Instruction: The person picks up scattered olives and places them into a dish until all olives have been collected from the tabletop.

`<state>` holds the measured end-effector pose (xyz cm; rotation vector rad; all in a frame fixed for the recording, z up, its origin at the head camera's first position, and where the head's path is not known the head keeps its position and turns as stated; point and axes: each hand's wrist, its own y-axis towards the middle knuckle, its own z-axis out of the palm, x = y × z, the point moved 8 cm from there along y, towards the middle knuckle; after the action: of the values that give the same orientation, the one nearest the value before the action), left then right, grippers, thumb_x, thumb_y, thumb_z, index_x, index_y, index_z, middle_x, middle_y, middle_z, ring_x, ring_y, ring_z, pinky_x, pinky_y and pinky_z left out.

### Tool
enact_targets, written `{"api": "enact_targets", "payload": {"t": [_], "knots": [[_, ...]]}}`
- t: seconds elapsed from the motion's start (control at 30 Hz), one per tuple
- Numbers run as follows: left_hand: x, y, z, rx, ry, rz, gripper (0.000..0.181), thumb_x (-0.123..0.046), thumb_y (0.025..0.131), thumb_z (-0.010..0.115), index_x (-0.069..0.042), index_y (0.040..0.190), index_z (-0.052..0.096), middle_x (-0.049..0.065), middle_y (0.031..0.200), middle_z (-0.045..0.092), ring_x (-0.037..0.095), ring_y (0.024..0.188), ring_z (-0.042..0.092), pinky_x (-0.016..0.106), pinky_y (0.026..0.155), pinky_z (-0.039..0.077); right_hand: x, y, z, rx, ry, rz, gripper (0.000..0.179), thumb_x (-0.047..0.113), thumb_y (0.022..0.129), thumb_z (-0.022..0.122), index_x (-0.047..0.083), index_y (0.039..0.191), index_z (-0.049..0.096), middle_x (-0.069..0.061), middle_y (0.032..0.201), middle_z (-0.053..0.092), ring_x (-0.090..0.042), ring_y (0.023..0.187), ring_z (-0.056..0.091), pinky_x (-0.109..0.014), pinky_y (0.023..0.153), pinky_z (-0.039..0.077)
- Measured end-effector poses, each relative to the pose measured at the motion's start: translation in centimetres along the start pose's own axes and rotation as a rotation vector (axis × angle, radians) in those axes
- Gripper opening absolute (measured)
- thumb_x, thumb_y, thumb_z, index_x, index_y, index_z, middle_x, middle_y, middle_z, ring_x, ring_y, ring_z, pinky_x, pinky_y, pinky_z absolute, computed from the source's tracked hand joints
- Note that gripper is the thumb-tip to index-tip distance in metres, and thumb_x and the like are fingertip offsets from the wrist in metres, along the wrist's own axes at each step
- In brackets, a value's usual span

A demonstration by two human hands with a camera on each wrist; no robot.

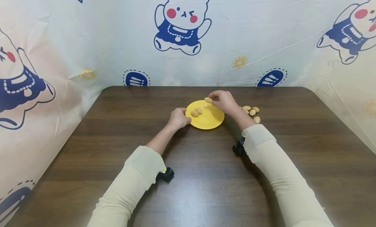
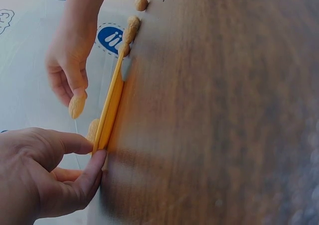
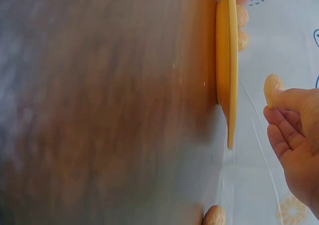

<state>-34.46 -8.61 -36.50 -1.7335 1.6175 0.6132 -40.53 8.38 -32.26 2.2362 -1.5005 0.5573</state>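
A person's two bare hands work over a dark wooden table [image 1: 199, 178], seen from above. A yellow plate [image 1: 210, 119] sits near the middle of the table's far edge. The left hand [image 1: 178, 118] grips the plate's left rim between thumb and fingers. The right hand [image 1: 224, 101] pinches a peanut [image 1: 208, 99] between thumb and fingers, raised above the plate's far rim without touching it. Two peanuts [image 1: 195, 113] lie side by side on the plate, toward its left rim. A loose group of peanuts [image 1: 252, 112] lies on the table right of the plate, toward the far right corner, partly hidden by the right forearm. Behind the far edge hangs a pale sheet [image 1: 117, 34] printed with cartoon bears.
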Motion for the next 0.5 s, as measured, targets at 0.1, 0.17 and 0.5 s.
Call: {"api": "enact_targets", "payload": {"t": [0.1,0.17,0.5], "knots": [[0.0,0.0,0.0,0.0,0.001,-0.004,0.059,-0.005,0.081,0.06,0.003,0.136,0.041,0.015,0.122,0.055,0.02,0.095,0.052,0.027,0.075,0.046,0.2,0.1,0.2,0.005,-0.004,-0.011,0.021,0.008,0.089,0.061,0.005,0.109,0.065,-0.01,0.107,0.062,-0.023,0.099,0.057,-0.035,0.083,0.046],[0.1,0.0,0.1,0.0,0.001,-0.006,0.059,-0.005,0.081,0.06,0.003,0.136,0.041,0.014,0.121,0.056,0.02,0.094,0.052,0.027,0.075,0.046,0.4,0.2,0.4,0.009,-0.01,-0.019,0.02,0.008,0.088,0.061,0.005,0.108,0.065,-0.01,0.106,0.062,-0.022,0.099,0.057,-0.034,0.083,0.046],[0.1,0.1,0.0,0.0,-0.001,-0.018,0.059,-0.005,0.081,0.06,0.003,0.136,0.042,0.014,0.12,0.055,0.02,0.094,0.051,0.027,0.074,0.045,1.2,0.4,1.2,0.044,-0.022,-0.047,0.02,0.008,0.087,0.062,0.006,0.106,0.067,-0.008,0.102,0.064,-0.021,0.094,0.057,-0.034,0.081,0.047]]}}
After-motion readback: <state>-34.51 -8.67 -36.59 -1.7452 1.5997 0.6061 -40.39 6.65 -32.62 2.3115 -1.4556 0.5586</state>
